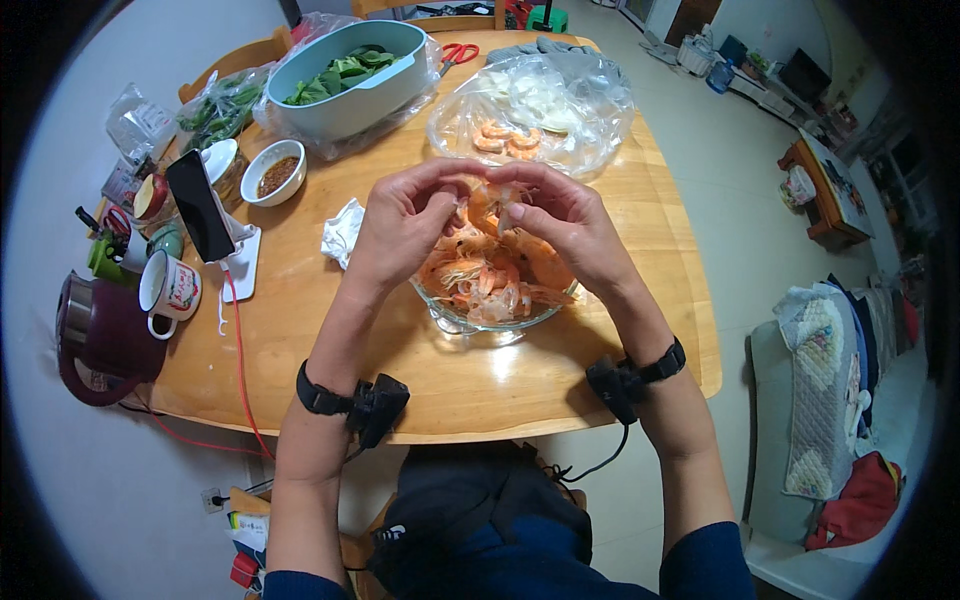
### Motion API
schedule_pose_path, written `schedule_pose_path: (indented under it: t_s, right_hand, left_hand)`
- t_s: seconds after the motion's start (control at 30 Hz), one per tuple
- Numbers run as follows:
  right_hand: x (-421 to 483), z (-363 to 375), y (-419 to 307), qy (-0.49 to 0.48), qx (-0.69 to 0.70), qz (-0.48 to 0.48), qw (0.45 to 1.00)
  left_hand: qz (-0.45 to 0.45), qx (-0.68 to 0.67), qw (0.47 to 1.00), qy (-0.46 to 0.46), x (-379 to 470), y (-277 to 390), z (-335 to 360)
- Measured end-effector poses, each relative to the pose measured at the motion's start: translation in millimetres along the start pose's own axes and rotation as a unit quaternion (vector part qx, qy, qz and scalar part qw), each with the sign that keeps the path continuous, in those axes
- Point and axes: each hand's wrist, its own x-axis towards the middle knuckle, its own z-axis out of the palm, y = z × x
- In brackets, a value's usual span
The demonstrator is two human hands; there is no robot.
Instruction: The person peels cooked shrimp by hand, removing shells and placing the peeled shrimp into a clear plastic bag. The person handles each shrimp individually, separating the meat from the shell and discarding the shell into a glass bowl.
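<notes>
Both hands meet above a clear glass bowl heaped with orange cooked shrimp, some of them bare shells and heads. A single shrimp is pinched between the fingertips of my left hand and my right hand. My fingers hide part of it. Just beyond my hands lies a clear plastic bag, with several peeled shrimp on its near part and whitish pieces behind them. A crumpled white tissue rests left of the bowl, near my left wrist.
Leafy greens fill a pale blue basin at the back left, with red-handled scissors beside it. On the left stand a sauce bowl, a phone on a white stand, an enamel mug and a dark red kettle. A red cable crosses the table's front edge.
</notes>
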Motion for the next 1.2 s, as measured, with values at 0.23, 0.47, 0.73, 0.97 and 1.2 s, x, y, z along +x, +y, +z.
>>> schedule_pose_path:
  t_s: [0.23, 0.47, 0.73, 0.97, 1.2]
  right_hand:
    - [0, -1, -2, 0.016, -0.003, 0.018, 1.000]
    - [-2, 6, -2, 0.033, 0.036, 0.037, 0.998]
    - [-1, 6, 1, 0.056, -0.016, 0.045, 0.997]
    - [-2, 10, 0, 0.052, -0.014, 0.041, 0.998]
    - [-3, 14, 2, 0.062, -0.025, 0.034, 0.997]
  left_hand:
    - [0.088, 0.153, 0.984, 0.040, -1, 5, 1]
    - [0.147, 0.265, 0.952, 0.044, -5, 6, 8]
    - [0.281, 0.389, 0.877, 0.040, -7, 4, 11]
    - [0.312, 0.452, 0.834, 0.046, -8, 4, 13]
    - [0.331, 0.478, 0.812, 0.054, -9, 2, 13]
